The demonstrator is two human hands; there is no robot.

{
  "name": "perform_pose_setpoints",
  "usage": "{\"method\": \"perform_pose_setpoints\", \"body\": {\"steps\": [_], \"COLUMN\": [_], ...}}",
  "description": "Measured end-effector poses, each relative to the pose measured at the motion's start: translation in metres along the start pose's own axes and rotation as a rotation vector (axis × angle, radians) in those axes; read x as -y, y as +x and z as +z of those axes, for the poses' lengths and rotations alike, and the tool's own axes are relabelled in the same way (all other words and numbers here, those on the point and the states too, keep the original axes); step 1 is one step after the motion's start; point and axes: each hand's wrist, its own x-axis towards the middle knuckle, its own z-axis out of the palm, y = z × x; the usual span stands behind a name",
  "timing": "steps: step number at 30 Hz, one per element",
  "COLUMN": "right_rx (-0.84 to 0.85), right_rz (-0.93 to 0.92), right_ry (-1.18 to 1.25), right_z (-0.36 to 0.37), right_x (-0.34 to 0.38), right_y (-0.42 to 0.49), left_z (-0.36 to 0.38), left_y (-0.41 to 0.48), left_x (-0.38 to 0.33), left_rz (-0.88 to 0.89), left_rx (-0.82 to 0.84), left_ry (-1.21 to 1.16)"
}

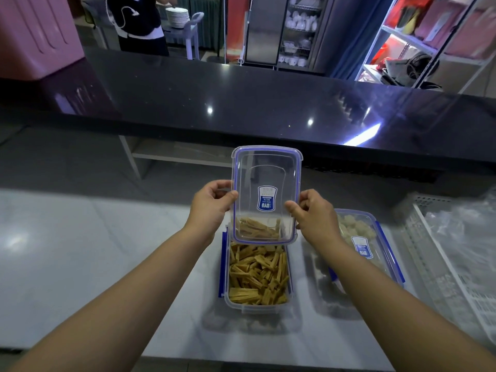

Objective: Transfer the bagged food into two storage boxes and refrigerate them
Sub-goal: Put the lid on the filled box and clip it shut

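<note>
A clear storage box [257, 304] with blue side clips stands on the pale counter, filled with yellow-brown strips of food [257, 275]. Above its far end I hold a clear lid [265, 173] with a blue seal and a blue label, tilted up. My left hand [212, 204] pinches the lid's left edge and my right hand [311, 213] pinches its right edge. A second storage box [375, 237] to the right has its lid on and holds pale white pieces; my right forearm covers part of it.
A white perforated tray [456, 277] with crumpled clear plastic bags [467, 226] lies at the right. A raised black glossy counter [241, 103] runs across behind. Beyond it a person in dark clothes stands by stacked plates [177, 16]; shelves [418, 44] stand at the far right.
</note>
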Motion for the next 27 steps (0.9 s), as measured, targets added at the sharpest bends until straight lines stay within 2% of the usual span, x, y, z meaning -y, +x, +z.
{"method": "perform_pose_setpoints", "body": {"steps": [8,19,27], "right_rx": [0.021,-0.036,-0.024], "right_rz": [0.085,0.003,0.032], "right_ry": [0.01,0.012,-0.012], "right_z": [0.006,0.01,0.009], "right_x": [-0.016,0.009,0.004], "right_y": [-0.016,0.013,0.02], "left_z": [0.002,-0.002,0.007], "left_y": [-0.001,0.026,0.03], "left_x": [0.013,-0.001,0.008], "left_rz": [-0.07,-0.023,-0.092], "left_rx": [0.06,-0.041,-0.041], "left_ry": [0.075,-0.009,-0.008]}}
